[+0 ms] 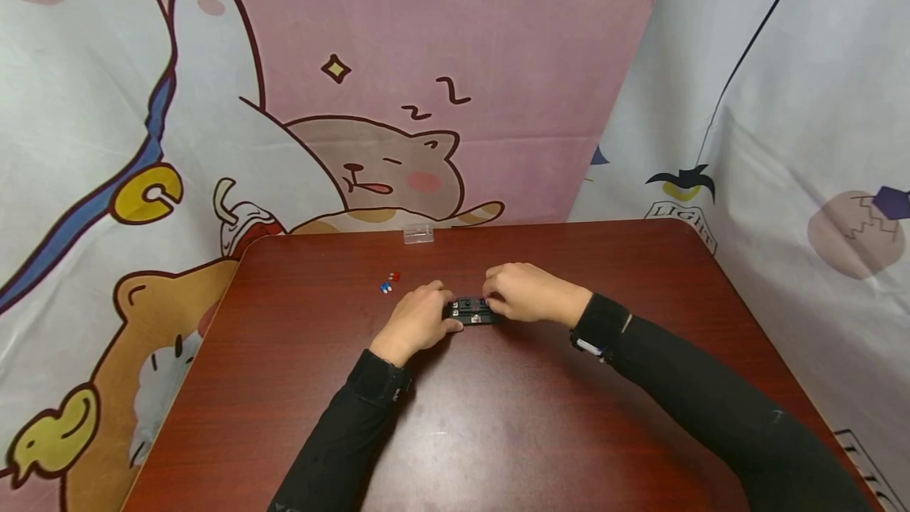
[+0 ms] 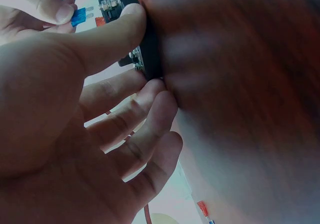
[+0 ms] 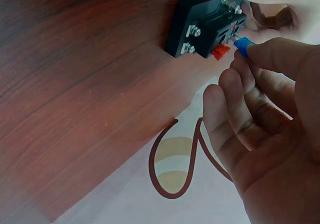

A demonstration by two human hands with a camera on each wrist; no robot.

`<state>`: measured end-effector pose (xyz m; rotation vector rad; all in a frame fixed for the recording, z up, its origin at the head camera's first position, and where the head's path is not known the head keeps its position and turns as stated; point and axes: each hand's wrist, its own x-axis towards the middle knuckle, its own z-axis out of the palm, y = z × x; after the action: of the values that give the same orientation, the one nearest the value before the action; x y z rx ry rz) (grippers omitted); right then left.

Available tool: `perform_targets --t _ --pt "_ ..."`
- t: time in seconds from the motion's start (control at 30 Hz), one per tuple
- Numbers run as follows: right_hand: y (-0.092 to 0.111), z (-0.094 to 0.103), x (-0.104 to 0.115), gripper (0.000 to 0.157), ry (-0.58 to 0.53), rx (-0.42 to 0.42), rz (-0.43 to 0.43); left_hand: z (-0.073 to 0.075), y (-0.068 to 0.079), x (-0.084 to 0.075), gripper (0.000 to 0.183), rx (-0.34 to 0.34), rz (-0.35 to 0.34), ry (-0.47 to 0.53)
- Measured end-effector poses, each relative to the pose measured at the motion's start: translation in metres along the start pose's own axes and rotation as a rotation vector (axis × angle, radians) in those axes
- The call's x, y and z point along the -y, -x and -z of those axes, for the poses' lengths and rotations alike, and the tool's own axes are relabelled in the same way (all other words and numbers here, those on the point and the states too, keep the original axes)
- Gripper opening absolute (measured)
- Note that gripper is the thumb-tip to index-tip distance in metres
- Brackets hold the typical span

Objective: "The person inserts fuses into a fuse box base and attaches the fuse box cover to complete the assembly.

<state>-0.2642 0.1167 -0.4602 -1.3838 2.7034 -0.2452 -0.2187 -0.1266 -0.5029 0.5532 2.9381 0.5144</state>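
A black fuse block [image 1: 473,311] with metal screw terminals lies on the table. My left hand [image 1: 415,318] grips its left end, thumb along the near edge and fingers at the far side. Between thumb and fingertips, my right hand [image 1: 529,292] pinches a blue blade fuse [image 3: 243,45]. In the right wrist view its metal prongs point at the slots of the block, right at its top face. A red blade fuse [image 3: 220,51] sits in the block beside the blue one.
Loose blue fuses [image 1: 385,288] and red fuses [image 1: 394,277] lie on the table to the left, beyond my left hand. A small clear plastic holder [image 1: 419,235] stands at the table's back edge, in front of a printed cloth [image 1: 540,62].
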Motion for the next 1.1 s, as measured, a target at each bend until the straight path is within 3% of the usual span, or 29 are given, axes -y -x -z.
perform_targets --t 1.1 --pt "-0.0035 -0.0039 0.0037 0.012 -0.007 0.036 -0.039 -0.0006 0.0004 -0.0001 0.046 0.001 0.002 0.0"
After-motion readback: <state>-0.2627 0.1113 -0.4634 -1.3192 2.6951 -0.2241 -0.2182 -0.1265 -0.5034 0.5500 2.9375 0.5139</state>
